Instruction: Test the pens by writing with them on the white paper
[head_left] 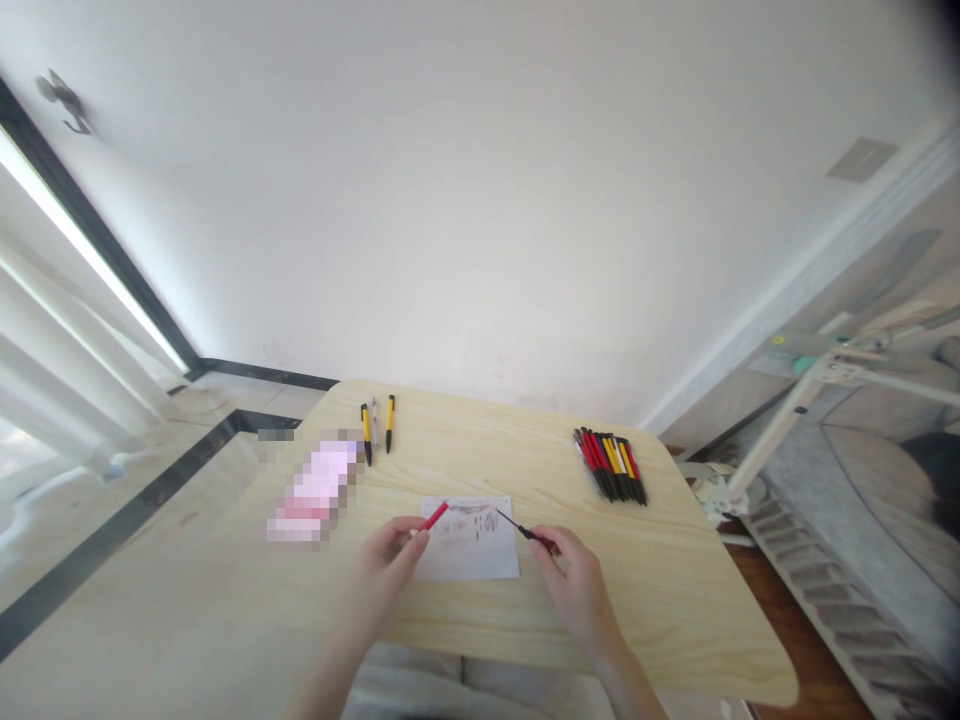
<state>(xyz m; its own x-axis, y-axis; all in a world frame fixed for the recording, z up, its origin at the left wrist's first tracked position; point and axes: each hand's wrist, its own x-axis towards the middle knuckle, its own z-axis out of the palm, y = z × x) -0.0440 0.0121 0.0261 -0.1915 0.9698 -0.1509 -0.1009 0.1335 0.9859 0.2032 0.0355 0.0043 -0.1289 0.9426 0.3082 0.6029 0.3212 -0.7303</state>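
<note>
My left hand [393, 555] pinches a red pen barrel [436, 516] over the left part of a white sheet of paper [472, 560]. In my right hand [573, 572], at the paper's right edge, is a black pen part with a thin refill [523, 529] sticking out of it. The refill points up and left, apart from the red barrel. Dark and reddish scribbles cover the upper half of the sheet. Some of the black part is hidden by my right fingers.
A row of several red, yellow and black pens [611, 468] lies at the table's right. At the back left are two yellow-and-black pens [389, 424] and a clear one [376, 422]. A blurred-out pink item [319, 490] lies left on the wooden table [480, 440], against a white wall.
</note>
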